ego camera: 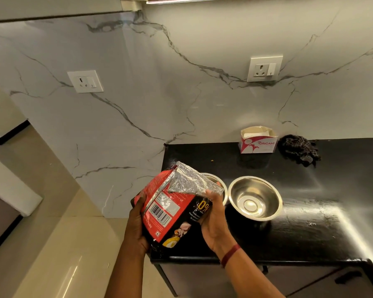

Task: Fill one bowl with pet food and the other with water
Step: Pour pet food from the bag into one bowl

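Both hands, left hand (136, 229) and right hand (213, 220), grip a red pet food bag (172, 209) tilted toward the half-hidden bowl (219, 182) just beyond the right hand, seemingly to pour; an empty second bowl (255, 197) sits to that hand's right.

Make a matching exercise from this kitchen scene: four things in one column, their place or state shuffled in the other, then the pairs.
1. bag
2. right bowl
3. box
4. cloth

A. dark, crumpled, right of the box
B. gripped by the left hand and right hand
C. shiny steel, standing on the counter
D. white and red, top open, against the wall

Pairs: 1-B, 2-C, 3-D, 4-A
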